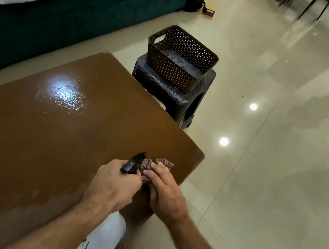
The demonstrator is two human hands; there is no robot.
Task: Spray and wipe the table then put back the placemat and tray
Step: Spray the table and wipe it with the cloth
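Table [54,130] is brown and shiny, wet far off. Left hand [113,184] grips the spray bottle [102,239] by its black top, low at the near edge. Right hand [164,193] pinches a small cloth [148,164] on the table corner. Best spray the dry near part, then wipe in long rows.

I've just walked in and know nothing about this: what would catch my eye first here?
Probably the two hands at the near corner of the brown table: the left hand grips a white spray bottle by its black trigger head, and the right hand holds a reddish patterned cloth against the tabletop. Next, a bright glare near the table's far end, and beyond it a dark perforated basket sitting on a stool.
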